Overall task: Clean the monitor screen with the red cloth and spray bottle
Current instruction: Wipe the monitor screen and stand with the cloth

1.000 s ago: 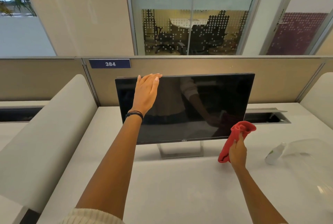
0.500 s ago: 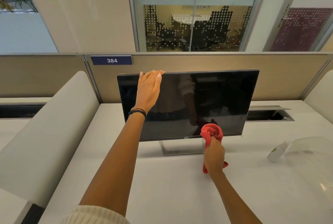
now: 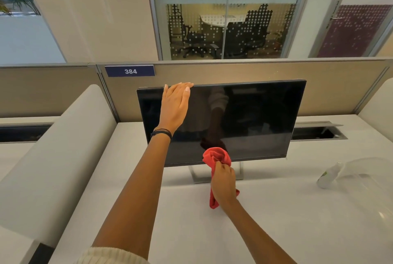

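Observation:
A black monitor (image 3: 255, 119) stands on its silver stand on the white desk (image 3: 276, 231), screen dark and facing me. My left hand (image 3: 175, 107) lies flat over the monitor's upper left part, fingertips hooked on the top edge. My right hand (image 3: 223, 185) is closed on a bunched red cloth (image 3: 217, 156), whose top wad presses on the lower middle of the screen near the bottom bezel; its tail hangs below my fist. A white spray bottle (image 3: 327, 175) lies on its side on the desk at the right, away from both hands.
A clear plastic cover (image 3: 368, 178) lies beside the bottle at the right. Padded white dividers flank the desk left (image 3: 55, 168) and right. A beige partition with a "384" label (image 3: 130, 71) stands behind the monitor, with an open cable slot (image 3: 316, 133) at its right.
My right hand has swept the red cloth leftward along the screen's bottom edge, from the lower right corner to the lower middle. My left hand has stayed on the top edge.

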### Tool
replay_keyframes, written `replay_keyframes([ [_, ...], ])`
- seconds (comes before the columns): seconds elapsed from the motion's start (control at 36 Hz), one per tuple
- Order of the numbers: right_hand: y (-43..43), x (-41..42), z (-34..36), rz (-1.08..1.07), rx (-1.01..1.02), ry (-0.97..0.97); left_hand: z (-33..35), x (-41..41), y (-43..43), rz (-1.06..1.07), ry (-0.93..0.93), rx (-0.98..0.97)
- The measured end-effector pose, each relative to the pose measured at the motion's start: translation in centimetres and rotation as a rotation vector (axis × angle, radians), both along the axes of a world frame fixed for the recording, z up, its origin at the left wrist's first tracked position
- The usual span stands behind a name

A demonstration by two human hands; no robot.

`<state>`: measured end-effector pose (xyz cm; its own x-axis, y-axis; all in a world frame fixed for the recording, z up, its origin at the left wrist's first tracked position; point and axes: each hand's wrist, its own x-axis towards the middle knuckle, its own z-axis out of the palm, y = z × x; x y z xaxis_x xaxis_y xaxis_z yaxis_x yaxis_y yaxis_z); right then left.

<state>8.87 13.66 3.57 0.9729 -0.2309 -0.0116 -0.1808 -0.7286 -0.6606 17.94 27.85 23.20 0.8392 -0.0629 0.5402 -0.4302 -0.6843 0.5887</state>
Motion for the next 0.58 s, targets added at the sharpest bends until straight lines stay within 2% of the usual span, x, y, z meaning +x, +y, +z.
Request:
replay_keyframes([
  [0.19,5.1,0.3,-1.0,0.197,-0.011,-0.005,0.0,0.0,0.2,-0.014,-0.012,0.005],
  [0.33,7.8,0.5,-0.9,0.107,0.282,0.116,0.0,0.1,0.3,-0.015,-0.007,-0.005],
  [0.44,7.3,1.0,-0.6,0.158,0.355,0.169,-0.1,0.2,0.3,-0.023,-0.010,0.000],
  [0.5,6.2,1.2,-0.5,0.161,0.516,0.154,-0.1,0.3,0.3,-0.018,-0.014,0.000],
  [0.58,3.5,1.1,-0.2,0.042,0.977,0.099,-0.1,0.3,0.3,-0.019,-0.020,-0.001],
])
